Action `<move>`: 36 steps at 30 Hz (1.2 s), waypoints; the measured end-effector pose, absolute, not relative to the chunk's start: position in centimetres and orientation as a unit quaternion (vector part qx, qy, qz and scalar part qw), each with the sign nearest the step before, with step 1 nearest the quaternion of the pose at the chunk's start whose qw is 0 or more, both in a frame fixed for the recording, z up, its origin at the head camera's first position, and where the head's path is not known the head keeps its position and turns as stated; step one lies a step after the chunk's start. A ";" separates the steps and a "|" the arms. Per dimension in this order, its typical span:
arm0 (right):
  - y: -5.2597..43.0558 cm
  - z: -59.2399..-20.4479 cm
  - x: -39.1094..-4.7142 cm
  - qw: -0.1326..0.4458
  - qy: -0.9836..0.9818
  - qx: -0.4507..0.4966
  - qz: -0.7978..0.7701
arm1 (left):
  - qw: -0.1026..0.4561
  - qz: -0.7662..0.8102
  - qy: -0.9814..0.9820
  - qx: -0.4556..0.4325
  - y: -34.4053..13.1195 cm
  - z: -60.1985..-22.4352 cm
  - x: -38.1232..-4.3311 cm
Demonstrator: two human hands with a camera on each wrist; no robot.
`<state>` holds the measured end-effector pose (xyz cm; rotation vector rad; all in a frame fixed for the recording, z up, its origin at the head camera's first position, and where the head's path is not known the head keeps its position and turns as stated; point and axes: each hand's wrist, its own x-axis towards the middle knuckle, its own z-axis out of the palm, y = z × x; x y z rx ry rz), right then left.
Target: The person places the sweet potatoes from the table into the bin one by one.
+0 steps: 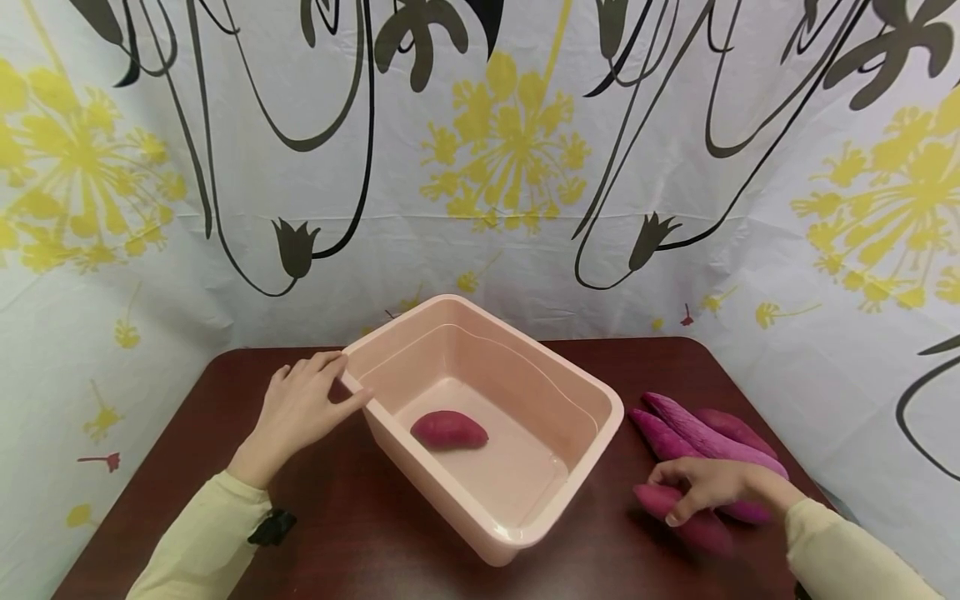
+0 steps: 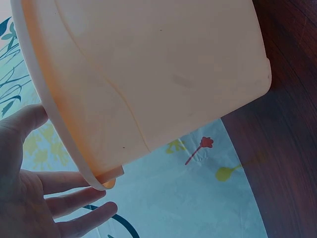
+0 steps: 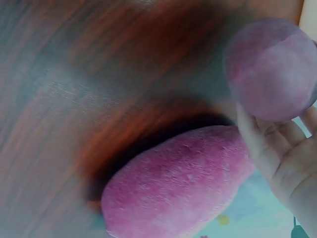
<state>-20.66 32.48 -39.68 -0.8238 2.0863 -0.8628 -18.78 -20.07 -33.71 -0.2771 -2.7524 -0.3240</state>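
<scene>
My right hand (image 1: 708,483) grips a purple-skinned sweet potato (image 1: 693,525), thumb on its near side. In the right wrist view the held sweet potato (image 3: 270,69) shows end-on, apart from another sweet potato (image 3: 178,186) on the tabletop. A pale pink plastic basin (image 1: 480,500) stands turned at an angle in the middle, with one sweet potato (image 1: 450,430) lying on its floor. My left hand (image 1: 307,408) rests at the basin's left corner, thumb over the rim (image 2: 54,124) and the fingers (image 2: 74,201) stretched out around the corner.
Several more sweet potatoes (image 1: 708,433) lie in a cluster at the table's right side, partly hidden by my right hand. The dark red-brown table (image 1: 330,517) meets a patterned cloth (image 1: 510,267) hanging behind and along both sides.
</scene>
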 end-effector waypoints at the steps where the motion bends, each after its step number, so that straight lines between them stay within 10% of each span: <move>1: 32.4 -39.5 -20.8 0.363 0.809 -0.316 -0.337 | 0.177 -0.115 -0.973 -0.098 -20.1 -33.7 -18.8; 36: 30.6 -29.3 -22.0 0.278 0.864 -0.342 -0.244 | 0.175 -0.114 -0.973 -0.095 -20.1 -33.7 -18.9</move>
